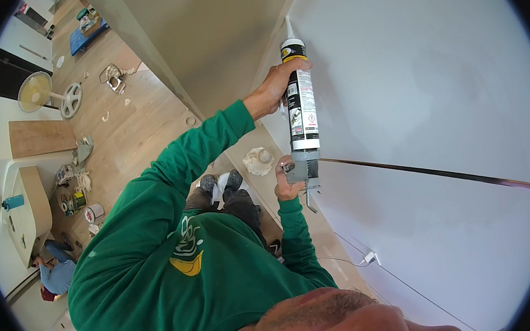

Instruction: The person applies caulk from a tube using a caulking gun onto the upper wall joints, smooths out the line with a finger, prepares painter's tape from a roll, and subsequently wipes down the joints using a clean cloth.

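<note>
Just beside the pale wall [421,91], you are holding up a grey caulking gun [306,166] with a black and white tube [303,116], your left hand [271,90] wrapping partway around the tube, your right hand [286,187] curling around the caulking gun lower down, and the white nozzle [290,29] pointing toward the wall's edge.

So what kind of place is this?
Probably a room being built or fixed up: there's a sealant tube in a caulking gun, and tins and clutter lie about on the wooden floor.
</note>
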Motion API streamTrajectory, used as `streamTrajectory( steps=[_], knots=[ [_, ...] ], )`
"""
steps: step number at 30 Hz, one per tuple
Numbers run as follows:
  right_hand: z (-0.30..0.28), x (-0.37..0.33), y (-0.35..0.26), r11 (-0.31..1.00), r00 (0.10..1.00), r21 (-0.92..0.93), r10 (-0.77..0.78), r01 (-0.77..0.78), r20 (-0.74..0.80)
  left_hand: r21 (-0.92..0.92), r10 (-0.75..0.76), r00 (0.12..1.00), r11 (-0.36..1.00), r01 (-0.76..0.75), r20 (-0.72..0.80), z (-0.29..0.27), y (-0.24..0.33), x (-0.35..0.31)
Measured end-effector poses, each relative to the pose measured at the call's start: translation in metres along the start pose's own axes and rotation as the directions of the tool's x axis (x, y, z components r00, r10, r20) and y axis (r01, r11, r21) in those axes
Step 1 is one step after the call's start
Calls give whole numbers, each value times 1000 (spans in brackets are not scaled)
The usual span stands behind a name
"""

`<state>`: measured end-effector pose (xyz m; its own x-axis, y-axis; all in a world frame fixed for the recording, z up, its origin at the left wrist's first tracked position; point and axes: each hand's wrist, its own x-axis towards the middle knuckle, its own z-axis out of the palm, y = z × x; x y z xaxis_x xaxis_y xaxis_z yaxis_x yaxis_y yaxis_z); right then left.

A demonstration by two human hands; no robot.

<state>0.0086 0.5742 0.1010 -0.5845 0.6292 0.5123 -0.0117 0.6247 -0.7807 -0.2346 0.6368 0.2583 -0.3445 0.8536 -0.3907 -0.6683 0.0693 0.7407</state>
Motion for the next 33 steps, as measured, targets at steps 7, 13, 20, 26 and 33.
streamTrajectory(
  steps=[7, 13, 20, 26, 33],
  knots=[
    [-1, -4, 2, 995, 999, -95, 38, -34, 38, 1, -20, 1000, 1000, 20, -10, -4, -6, 4],
    [-5, -1, -1, 991, 997, -136, 25, -15, 75, -38, 1, 999, 999, -2, -39, -5, -14, 9],
    [-5, 18, -29, 919, 944, 219, 328, -329, 45, -21, 12, 1000, 1000, -12, 21, -1, 0, 1],
    [-7, 49, -45, 956, 991, 262, 133, -133, 16, 53, 124, 990, 990, -128, 59, 21, 37, -31],
    [-8, 58, -42, 965, 990, 243, 121, -101, -69, 20, 179, 981, 983, -180, 69, 28, 45, -29]
  ],
)
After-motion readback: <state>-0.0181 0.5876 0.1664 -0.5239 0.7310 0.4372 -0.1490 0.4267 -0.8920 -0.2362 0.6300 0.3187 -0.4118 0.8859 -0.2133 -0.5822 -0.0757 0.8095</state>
